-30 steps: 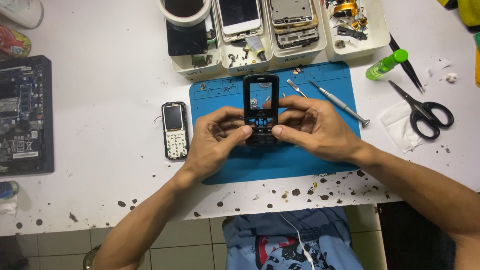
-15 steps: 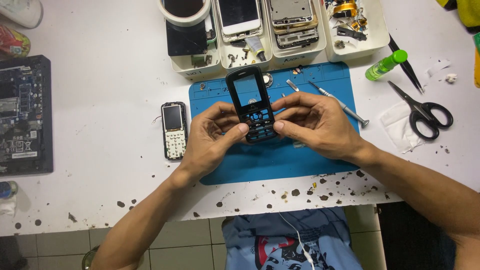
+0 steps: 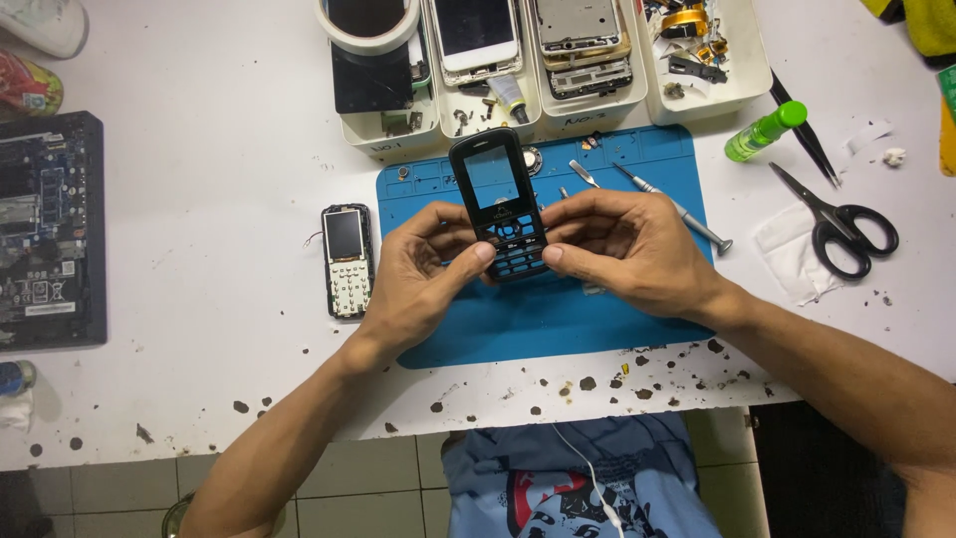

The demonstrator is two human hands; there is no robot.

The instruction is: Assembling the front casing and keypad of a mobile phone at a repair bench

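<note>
Both hands, left (image 3: pixel 423 274) and right (image 3: pixel 627 249), had their fingers clamped on the black phone frame's (image 3: pixel 498 204) lower end above the blue mat (image 3: pixel 558 319), thumbs meeting at its keypad openings — best gripped by the edges, evenly, without twisting.

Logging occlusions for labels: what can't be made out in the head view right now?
- Lower end of the black phone front cover: hidden by the left hand and right hand.
- Circuit board: cut off by the left edge.
- Small parts in the white trays: too small to identify.
- Tape roll: cut off by the top edge.
</note>
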